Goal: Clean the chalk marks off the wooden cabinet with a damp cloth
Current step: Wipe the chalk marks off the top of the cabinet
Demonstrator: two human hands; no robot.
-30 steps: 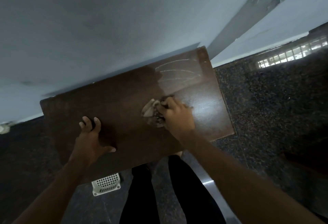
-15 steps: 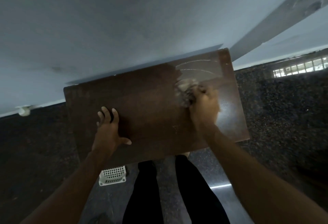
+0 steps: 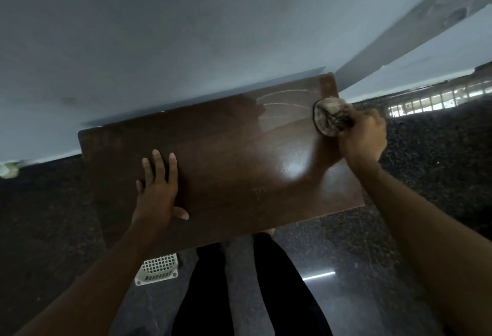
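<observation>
Clutching balled cloth, right hand grip closed; left hand flat on cabinet top

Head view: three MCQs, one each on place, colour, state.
1. Where is the cloth on the cabinet? A near left corner; B far right corner; C middle.
2. What colour is the grid basket below the cabinet? A white; B red; C blue.
3. How is the left hand? A holding the cloth; B off the cabinet; C flat on top, fingers straight.
Answers: 1 B, the right hand holds it beside the chalk marks; 2 A, white plastic shows below the front edge; 3 C, palm on the cabinet.
</observation>
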